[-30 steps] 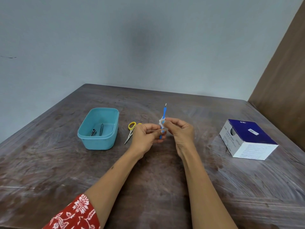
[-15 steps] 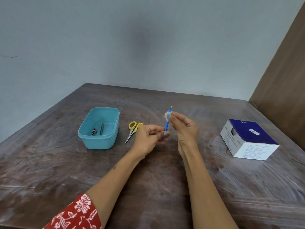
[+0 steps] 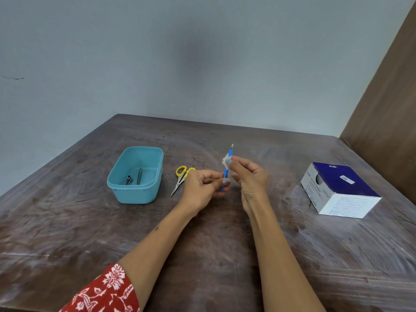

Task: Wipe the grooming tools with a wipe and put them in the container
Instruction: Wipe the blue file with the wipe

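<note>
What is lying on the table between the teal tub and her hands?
In the head view, yellow-handled scissors lie between the teal tub and the left hand, close beside that hand.

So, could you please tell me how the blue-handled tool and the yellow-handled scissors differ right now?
The blue-handled tool is held upright above the table, gripped by the left hand; the yellow-handled scissors lie flat on the table, untouched. The right hand pinches a white wipe around the tool; the scissors have none. Neither is in the teal container yet.
</note>
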Available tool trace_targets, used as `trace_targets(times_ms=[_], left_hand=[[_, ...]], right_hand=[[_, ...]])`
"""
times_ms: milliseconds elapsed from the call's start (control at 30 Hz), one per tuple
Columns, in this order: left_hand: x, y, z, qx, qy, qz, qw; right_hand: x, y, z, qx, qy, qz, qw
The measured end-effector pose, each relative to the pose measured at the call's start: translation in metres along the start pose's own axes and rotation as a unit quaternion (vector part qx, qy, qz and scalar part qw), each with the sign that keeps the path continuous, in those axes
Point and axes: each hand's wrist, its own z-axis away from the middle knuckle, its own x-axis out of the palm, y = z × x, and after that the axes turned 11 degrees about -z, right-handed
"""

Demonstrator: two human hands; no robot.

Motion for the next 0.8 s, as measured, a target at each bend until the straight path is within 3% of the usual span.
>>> trace_targets(times_ms=[167,800], left_hand=[[0.0025,0.0029,0.0011,0.001,0.004,-0.008,1.000],[0.0007,0.0022,0.0002,0.005,-0.004,-0.035,0.999]], right_hand=[[0.0020,-0.0022,-0.0013,-0.044,0.018,-0.032,0.998],[0.0015,0.0009,-0.0050,-0.025,0.025,-0.043,0.998]])
